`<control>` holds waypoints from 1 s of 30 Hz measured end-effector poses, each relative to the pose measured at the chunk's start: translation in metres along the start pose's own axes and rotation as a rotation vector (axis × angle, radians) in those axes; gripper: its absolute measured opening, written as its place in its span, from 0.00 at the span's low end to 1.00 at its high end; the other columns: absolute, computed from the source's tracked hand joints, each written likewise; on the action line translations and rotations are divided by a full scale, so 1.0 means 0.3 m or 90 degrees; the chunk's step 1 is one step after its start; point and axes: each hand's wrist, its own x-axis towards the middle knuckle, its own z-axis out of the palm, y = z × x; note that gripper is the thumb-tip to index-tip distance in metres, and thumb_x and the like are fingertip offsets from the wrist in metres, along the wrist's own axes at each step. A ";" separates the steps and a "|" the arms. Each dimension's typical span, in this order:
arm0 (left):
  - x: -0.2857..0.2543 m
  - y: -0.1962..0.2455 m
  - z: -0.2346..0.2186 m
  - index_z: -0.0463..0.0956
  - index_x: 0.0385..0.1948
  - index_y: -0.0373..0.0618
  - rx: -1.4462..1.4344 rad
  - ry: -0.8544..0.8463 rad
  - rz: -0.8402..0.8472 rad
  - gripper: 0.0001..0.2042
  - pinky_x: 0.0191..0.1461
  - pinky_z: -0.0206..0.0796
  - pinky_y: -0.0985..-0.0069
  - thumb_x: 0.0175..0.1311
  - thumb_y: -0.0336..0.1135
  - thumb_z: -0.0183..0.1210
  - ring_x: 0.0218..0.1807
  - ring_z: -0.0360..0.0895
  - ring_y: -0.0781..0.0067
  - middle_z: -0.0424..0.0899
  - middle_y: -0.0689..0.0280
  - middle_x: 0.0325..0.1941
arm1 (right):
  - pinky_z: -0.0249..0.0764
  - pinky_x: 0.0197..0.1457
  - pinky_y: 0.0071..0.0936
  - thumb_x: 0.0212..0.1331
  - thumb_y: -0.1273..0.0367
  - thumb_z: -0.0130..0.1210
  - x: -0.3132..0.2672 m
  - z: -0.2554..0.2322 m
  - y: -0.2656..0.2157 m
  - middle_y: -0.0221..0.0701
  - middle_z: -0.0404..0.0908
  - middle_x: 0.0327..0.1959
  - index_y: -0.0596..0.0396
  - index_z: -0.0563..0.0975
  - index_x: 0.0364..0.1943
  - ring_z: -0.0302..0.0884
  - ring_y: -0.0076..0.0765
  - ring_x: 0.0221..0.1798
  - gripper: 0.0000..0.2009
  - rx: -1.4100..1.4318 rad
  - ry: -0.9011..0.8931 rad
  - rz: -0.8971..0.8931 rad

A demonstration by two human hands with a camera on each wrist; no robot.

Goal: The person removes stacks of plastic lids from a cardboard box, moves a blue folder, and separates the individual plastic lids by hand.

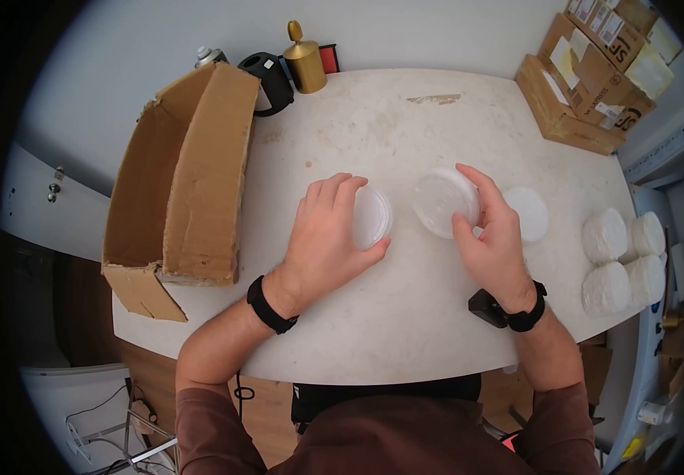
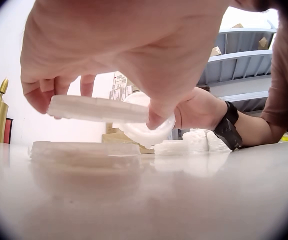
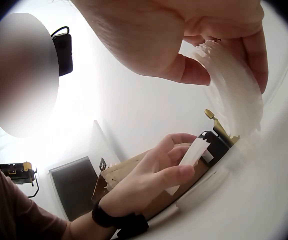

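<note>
My left hand [image 1: 322, 233] pinches a thin round stack of clear plastic lids [image 2: 99, 109] between thumb and fingertips. In the left wrist view it hangs level, just above another low lid stack [image 2: 84, 150] on the table. To the right, my right hand [image 1: 494, 237] grips a thicker stack of clear lids [image 1: 443, 202] by its edge, thumb on one side and fingers on the other. That stack is tilted, its round face toward the left; many layered rims show in the right wrist view. Behind the right hand, a white round stack [image 1: 528, 214] lies on the table.
Several white round stacks [image 1: 605, 236] stand at the table's right edge. An open cardboard box [image 1: 207, 174] takes up the left side. A black kettle [image 1: 269, 83] and a gold canister [image 1: 305, 67] are behind it. Cardboard parcels [image 1: 591, 79] sit at the back right.
</note>
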 end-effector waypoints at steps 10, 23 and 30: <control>-0.024 -0.018 0.020 0.71 0.67 0.33 0.030 -0.114 -0.021 0.36 0.75 0.67 0.53 0.58 0.39 0.76 0.70 0.72 0.41 0.76 0.46 0.68 | 0.83 0.49 0.36 0.64 0.78 0.56 -0.001 0.006 0.003 0.52 0.89 0.47 0.61 0.71 0.73 0.91 0.50 0.42 0.29 -0.002 0.001 -0.029; -0.034 -0.026 0.024 0.74 0.71 0.44 0.016 -0.144 -0.023 0.33 0.77 0.68 0.52 0.62 0.38 0.72 0.73 0.69 0.32 0.69 0.36 0.71 | 0.83 0.48 0.36 0.64 0.78 0.56 -0.002 0.002 -0.002 0.52 0.89 0.45 0.61 0.71 0.72 0.90 0.50 0.40 0.29 -0.012 -0.008 -0.009; -0.028 -0.021 0.014 0.76 0.69 0.49 0.033 -0.172 0.038 0.28 0.77 0.65 0.51 0.66 0.38 0.70 0.72 0.69 0.35 0.70 0.39 0.70 | 0.83 0.50 0.38 0.63 0.78 0.56 -0.004 0.007 0.000 0.53 0.89 0.47 0.61 0.72 0.72 0.91 0.53 0.44 0.29 0.004 -0.008 -0.029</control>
